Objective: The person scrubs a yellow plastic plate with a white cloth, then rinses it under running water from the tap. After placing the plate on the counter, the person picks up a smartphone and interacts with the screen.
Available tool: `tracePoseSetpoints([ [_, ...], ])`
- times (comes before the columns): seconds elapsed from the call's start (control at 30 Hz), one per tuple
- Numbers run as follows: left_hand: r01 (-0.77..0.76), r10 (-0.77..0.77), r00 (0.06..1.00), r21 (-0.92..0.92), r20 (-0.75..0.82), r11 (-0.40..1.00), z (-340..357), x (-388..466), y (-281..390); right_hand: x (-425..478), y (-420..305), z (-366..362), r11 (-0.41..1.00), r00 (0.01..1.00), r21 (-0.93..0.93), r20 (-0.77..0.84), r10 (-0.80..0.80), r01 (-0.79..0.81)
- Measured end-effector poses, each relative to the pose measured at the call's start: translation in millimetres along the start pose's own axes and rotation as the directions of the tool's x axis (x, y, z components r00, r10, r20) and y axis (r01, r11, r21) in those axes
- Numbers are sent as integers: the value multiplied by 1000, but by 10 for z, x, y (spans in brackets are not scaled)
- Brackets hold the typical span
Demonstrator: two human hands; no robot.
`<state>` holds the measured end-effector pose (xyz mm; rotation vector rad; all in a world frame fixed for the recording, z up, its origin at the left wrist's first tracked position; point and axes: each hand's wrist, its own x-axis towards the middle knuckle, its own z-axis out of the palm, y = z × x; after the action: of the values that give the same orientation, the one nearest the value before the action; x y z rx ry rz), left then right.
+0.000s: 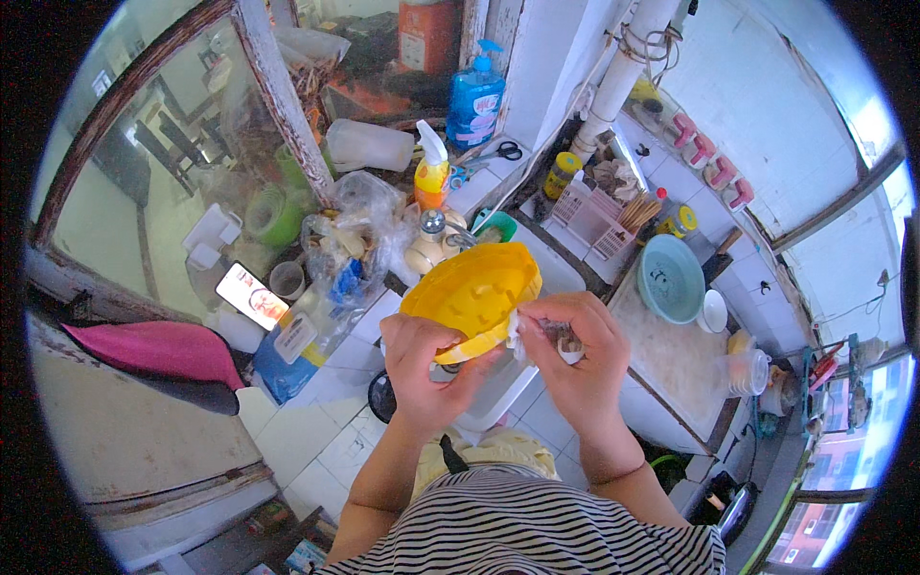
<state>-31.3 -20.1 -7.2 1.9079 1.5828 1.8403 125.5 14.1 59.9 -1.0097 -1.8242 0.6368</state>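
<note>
Tilted over a white sink (564, 269) is a round, shallow yellow plastic lid or dish (471, 291), its hollow side towards me. My left hand (424, 370) grips its near left rim, thumb on the inside. A crumpled white piece of tissue or cloth (514, 332) is pinched between the thumb and fingers of my right hand (586, 352), against the lid's right rim. The hands and the lid hide much of the sink. Behind the lid stands a metal-topped faucet (433, 223), and a green container (497, 227) is beside it.
On the left ledge are a lit phone (251, 296), plastic bags (352, 230) and a spray bottle (431, 172). A blue pump bottle (476, 100) stands near scissors (509, 150). To the right, a light-blue basin (671, 279) and white bowl (711, 311) sit on a counter (672, 366).
</note>
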Motion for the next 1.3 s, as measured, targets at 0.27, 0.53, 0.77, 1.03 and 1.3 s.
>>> tracePoseSetpoints([
  [0.27,-23,23,997,2,75,1000,-36,-73,-22,-13,30,-114,1000,992,-3,129,3,-3],
  [0.53,44,-38,997,-102,68,994,-3,-116,-23,-63,141,-173,997,980,71,194,-33,20],
  [0.77,139,-116,989,-344,87,929,-14,-171,-124,-62,85,-249,986,962,63,240,133,-152],
  [1.03,4,8,983,-64,184,998,-73,39,-43,-13,154,-193,986,958,10,237,162,-169],
  [1.3,-125,100,983,161,154,979,-52,71,46,-50,240,-122,983,947,1,267,179,-186],
])
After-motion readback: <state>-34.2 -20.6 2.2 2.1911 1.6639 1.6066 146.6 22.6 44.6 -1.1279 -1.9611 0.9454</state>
